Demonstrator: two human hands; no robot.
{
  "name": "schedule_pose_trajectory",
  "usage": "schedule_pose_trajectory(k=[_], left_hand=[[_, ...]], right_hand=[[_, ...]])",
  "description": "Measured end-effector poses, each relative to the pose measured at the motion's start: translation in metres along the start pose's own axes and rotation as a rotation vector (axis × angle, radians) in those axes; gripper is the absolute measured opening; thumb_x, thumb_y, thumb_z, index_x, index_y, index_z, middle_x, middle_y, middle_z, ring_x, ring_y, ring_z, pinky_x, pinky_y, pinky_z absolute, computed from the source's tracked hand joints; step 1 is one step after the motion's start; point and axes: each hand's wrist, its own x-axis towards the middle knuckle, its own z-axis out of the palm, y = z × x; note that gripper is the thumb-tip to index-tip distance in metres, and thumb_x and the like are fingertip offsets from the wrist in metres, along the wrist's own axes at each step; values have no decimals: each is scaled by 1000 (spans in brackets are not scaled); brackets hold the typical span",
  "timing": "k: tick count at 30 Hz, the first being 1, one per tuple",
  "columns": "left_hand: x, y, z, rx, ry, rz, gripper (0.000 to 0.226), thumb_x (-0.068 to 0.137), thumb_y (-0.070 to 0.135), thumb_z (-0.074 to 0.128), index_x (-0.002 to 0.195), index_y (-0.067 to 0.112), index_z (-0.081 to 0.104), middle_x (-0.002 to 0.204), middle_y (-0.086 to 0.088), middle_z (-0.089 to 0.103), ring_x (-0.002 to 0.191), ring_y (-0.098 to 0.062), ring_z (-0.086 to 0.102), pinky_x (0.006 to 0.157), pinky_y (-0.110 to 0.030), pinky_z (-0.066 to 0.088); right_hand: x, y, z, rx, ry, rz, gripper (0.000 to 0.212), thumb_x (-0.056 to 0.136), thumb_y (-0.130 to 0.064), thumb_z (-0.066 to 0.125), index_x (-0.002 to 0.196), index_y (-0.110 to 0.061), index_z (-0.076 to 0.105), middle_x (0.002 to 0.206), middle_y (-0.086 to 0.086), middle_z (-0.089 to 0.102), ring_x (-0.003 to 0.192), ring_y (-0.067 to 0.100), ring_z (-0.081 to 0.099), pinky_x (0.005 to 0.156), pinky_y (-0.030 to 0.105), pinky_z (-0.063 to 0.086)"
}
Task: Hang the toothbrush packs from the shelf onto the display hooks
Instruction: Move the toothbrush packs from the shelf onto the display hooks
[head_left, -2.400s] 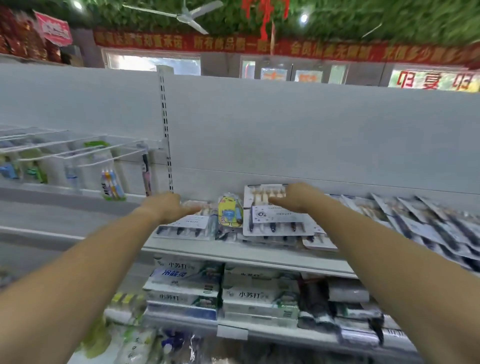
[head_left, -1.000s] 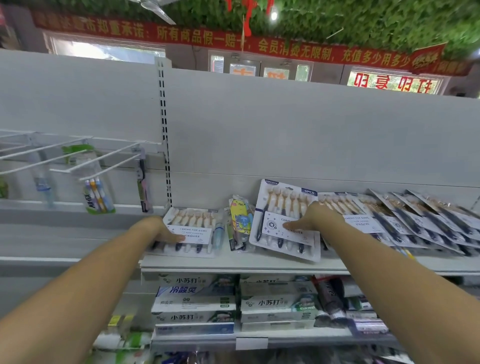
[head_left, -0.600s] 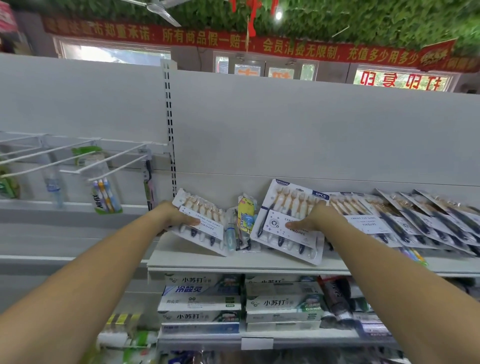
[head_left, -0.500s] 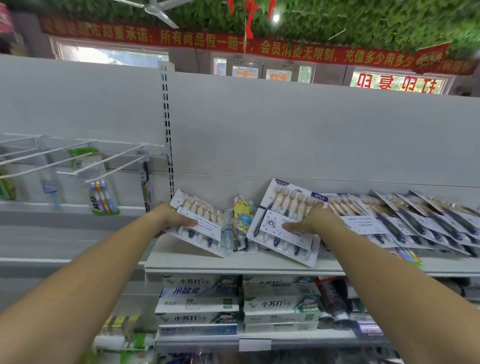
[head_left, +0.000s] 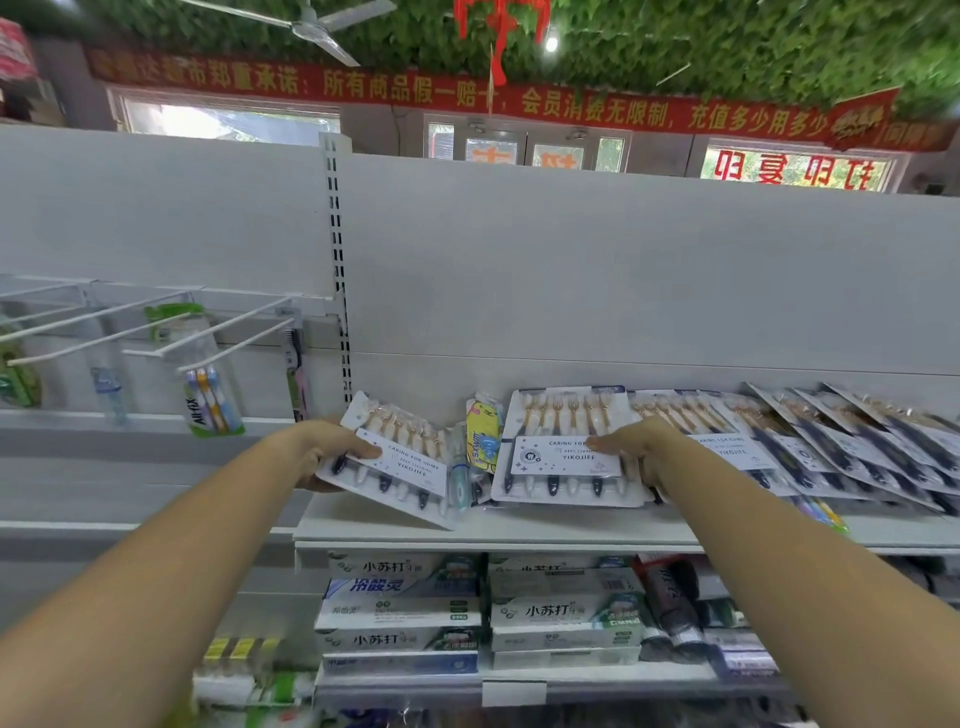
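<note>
Your left hand (head_left: 332, 452) grips a tilted toothbrush pack (head_left: 402, 470) by its left edge, at the left end of the shelf (head_left: 519, 529). Your right hand (head_left: 641, 449) pinches the right edge of the second pack (head_left: 561, 454), just beside.

One wide-angle camera rides on the person's head, close to the shelf (head_left: 519, 525). It faces the white back panel (head_left: 571, 286) square on, tipped slightly down. The hooks (head_left: 208, 326) sit at 9 o'clock and the ceiling fan (head_left: 311, 26) at 11.

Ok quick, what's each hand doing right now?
Left hand: closed, holding the tilted toothbrush pack.
Right hand: closed, holding the middle toothbrush pack.
</note>
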Motion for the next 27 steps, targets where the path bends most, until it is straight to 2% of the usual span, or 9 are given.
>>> schedule_pose_trajectory(k=[2,4,8,12,16,18,19,23,27], left_hand=[[3,-3,-3,-23,-30,-11,33,84,3,79,115,2,68,103,-15,78,101,-32,74,93,-49,59],[4,-3,-4,-31,-51,-18,35,85,0,78,119,1,67,104,-17,77,101,-33,74,93,-51,58],[0,0,-3,-33,-56,-29,31,87,-2,74,117,-2,65,107,-20,76,103,-35,73,92,-51,58],[-8,6,5,-58,-6,28,11,90,-5,70,100,-3,65,108,-21,74,101,-35,70,92,-51,57],[-9,18,9,-107,94,184,20,88,-11,69,103,0,63,110,-15,71,95,-31,66,73,-40,56],[-8,22,5,-140,159,284,40,83,-14,74,117,1,58,108,-12,69,97,-29,64,73,-36,54],[-9,21,3,-172,184,330,48,81,-13,76,121,4,54,105,-10,67,96,-28,64,76,-36,53],[-15,7,-2,-201,230,476,63,81,-6,80,128,13,45,101,-1,65,99,-26,65,88,-41,54],[-13,-9,0,-253,204,572,74,78,-1,84,137,18,44,114,-6,71,107,-26,70,96,-48,56]], right_hand=[[6,7,-1,75,-79,12,60,82,-48,77,120,-9,51,88,12,56,68,27,51,65,38,42],[8,14,-2,153,-89,39,52,82,-41,81,114,-10,53,77,9,44,57,23,39,58,36,39],[3,16,-4,191,-110,26,32,89,-30,77,105,-8,61,92,8,52,62,19,41,50,27,42],[84,48,-11,228,-150,-9,104,34,-52,103,119,-7,64,117,11,68,90,19,61,76,33,53],[70,44,-25,289,-105,-64,107,13,-48,102,104,-7,61,105,11,71,56,21,49,50,36,44],[55,39,-28,398,-38,-98,108,9,-43,101,102,-4,66,107,17,75,94,38,73,79,54,60],[60,39,-31,457,-40,-133,105,12,-42,102,106,-6,70,106,16,76,109,40,69,90,62,56],[15,33,-33,576,55,-290,48,70,-18,91,112,-15,68,98,11,79,101,43,72,91,68,53],[-5,38,-31,701,49,-387,39,86,1,73,122,-6,61,108,17,75,94,35,74,87,53,59]])
